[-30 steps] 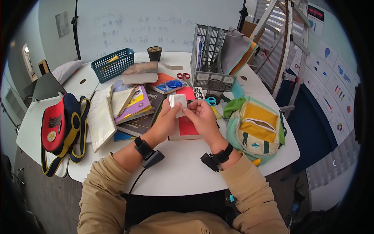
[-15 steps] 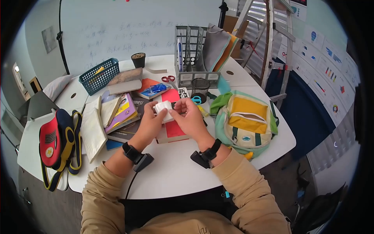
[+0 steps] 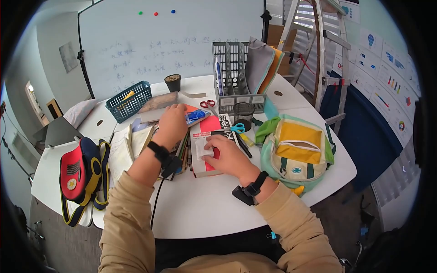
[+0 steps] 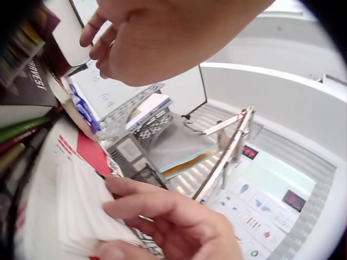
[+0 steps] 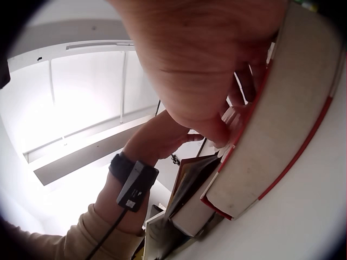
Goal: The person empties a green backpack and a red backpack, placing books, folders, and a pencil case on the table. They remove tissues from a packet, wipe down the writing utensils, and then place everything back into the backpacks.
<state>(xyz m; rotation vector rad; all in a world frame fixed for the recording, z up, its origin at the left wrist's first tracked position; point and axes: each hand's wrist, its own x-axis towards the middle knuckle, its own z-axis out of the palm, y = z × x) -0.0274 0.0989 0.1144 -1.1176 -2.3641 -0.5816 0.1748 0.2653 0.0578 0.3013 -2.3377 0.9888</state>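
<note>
A stack of thin white folded sheets, like tissues (image 3: 201, 148), lies on a thick red-and-white book (image 3: 207, 172). My right hand (image 3: 231, 158) holds the stack by its right edge, with curled fingers (image 4: 135, 203) on one side and the thumb low on the other. Away to the left, my left hand (image 3: 173, 122) hovers over the pile of books, its fingers loosely bent in the left wrist view with nothing between them. Close by it are a blue plastic packet (image 3: 195, 115) and a grey-brown book (image 3: 157, 102).
Blue-handled scissors (image 3: 238, 128) and a black mesh cup (image 3: 243, 111) stand beyond the right hand. A green-and-yellow backpack (image 3: 298, 175) lies at the right, a red-and-navy bag (image 3: 77, 170) at the left. Behind are a teal basket (image 3: 129, 104), red scissors (image 3: 208, 104) and a grey file rack (image 3: 241, 103).
Both hands held the white stack together above the book. The left hand has let go and moved up and left over the books; the right has lowered the stack onto the red-and-white book.
</note>
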